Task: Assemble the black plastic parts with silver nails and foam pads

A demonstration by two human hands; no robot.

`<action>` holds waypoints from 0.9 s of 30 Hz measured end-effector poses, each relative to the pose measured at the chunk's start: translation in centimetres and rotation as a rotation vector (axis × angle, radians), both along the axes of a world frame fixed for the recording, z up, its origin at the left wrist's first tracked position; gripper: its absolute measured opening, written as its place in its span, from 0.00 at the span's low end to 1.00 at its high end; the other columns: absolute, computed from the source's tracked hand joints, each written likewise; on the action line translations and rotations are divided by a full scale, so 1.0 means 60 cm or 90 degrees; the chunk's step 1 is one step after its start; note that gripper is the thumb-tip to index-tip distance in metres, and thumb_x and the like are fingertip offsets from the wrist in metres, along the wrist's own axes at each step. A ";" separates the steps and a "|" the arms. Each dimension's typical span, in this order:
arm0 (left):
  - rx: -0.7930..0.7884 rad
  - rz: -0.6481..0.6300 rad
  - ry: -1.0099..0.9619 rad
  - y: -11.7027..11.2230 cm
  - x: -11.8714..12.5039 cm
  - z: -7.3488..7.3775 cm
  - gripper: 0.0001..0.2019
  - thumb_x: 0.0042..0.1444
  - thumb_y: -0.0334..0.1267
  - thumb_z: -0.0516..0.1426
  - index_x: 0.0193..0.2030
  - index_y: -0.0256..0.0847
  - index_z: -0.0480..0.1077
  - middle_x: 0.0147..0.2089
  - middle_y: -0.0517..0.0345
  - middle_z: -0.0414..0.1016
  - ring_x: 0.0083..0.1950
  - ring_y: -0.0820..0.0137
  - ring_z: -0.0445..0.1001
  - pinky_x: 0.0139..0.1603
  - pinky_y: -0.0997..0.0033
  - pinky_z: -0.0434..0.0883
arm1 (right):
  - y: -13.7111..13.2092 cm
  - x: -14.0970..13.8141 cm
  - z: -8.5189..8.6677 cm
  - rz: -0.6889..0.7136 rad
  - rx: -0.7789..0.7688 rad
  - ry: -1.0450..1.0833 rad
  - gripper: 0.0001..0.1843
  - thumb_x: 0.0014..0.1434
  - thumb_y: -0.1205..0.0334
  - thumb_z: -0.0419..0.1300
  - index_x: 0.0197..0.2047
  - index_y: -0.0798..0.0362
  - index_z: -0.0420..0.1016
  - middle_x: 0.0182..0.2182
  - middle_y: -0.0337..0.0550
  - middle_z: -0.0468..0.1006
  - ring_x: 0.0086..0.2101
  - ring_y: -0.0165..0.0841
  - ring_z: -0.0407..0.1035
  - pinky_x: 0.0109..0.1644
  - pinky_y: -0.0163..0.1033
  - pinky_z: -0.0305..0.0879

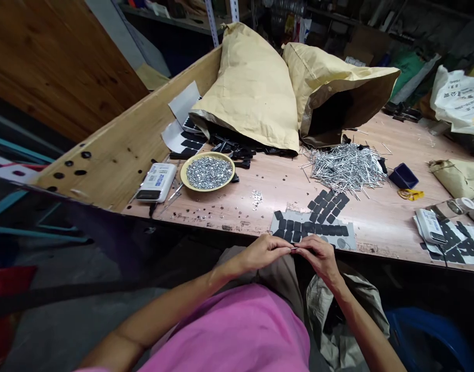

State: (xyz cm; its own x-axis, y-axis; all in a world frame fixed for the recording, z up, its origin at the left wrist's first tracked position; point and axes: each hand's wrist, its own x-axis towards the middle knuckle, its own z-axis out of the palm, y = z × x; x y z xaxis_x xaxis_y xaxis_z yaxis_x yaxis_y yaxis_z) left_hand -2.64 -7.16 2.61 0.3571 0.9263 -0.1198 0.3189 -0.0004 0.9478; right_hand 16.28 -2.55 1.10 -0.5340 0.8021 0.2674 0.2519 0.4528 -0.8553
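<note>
My left hand (265, 253) and my right hand (318, 257) meet in front of my lap, just below the table edge. Both pinch a small thin metal piece (295, 249) between their fingertips; it is too small to name surely. Right above them on the table lies a grey sheet (347, 240) covered with black rubber pads (325, 212). A heap of thin metal pins (345, 166) lies further back on the right. A yellow dish (186, 168) full of small shiny nuts stands at the left, with a few loose nuts (256, 197) between.
Two big tan paper sacks (256, 88) lie at the back of the wooden table (380, 217). A white box (158, 181) sits by the dish. A small blue tray (403, 176), a phone (430, 225) on more pad sheets and a wooden side board (121, 150) are around.
</note>
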 end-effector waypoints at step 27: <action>0.063 0.076 -0.061 0.016 0.021 -0.010 0.14 0.58 0.41 0.52 0.40 0.36 0.76 0.38 0.52 0.79 0.38 0.67 0.75 0.42 0.70 0.70 | 0.018 -0.004 0.015 0.035 0.151 -0.047 0.14 0.63 0.58 0.51 0.32 0.52 0.74 0.27 0.43 0.75 0.29 0.31 0.70 0.34 0.35 0.68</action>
State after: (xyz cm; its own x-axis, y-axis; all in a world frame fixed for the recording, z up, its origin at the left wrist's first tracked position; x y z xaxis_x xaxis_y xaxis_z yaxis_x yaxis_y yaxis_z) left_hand -1.39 -6.23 2.04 0.2500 0.9682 0.0035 0.2299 -0.0628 0.9712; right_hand 16.04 -1.46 1.98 -0.6002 0.6911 0.4027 0.2797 0.6530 -0.7038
